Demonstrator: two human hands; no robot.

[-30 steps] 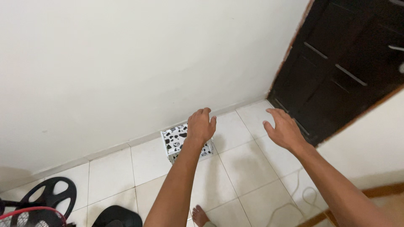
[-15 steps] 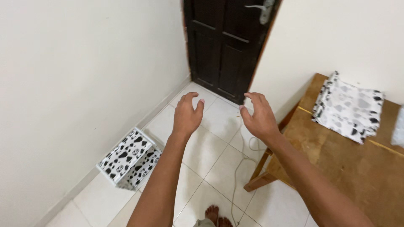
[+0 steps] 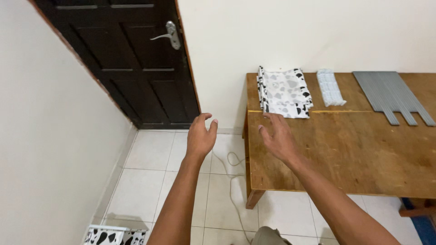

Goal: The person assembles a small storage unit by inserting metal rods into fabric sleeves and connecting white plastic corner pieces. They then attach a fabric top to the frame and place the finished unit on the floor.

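My left hand (image 3: 200, 136) hangs open in the air over the white tiled floor (image 3: 154, 177), holding nothing. My right hand (image 3: 278, 139) is open too, fingers spread, above the near left part of a brown wooden table (image 3: 345, 159). Just beyond the right hand, at the table's back left, lies a folded stack of white cloth with black and grey heart spots (image 3: 284, 92). Neither hand touches anything.
A white ridged strip bundle (image 3: 330, 86) and a set of grey flat slats (image 3: 393, 94) lie along the table's back. A dark door (image 3: 131, 68) with a metal handle (image 3: 167, 34) stands at left. A white cable (image 3: 231, 177) trails on the floor. A black-spotted box (image 3: 113, 236) sits bottom left.
The view has swung right from the wall and floor to the door and table. Both hands stayed open and now reach toward the table; the spotted box has dropped to the bottom left.
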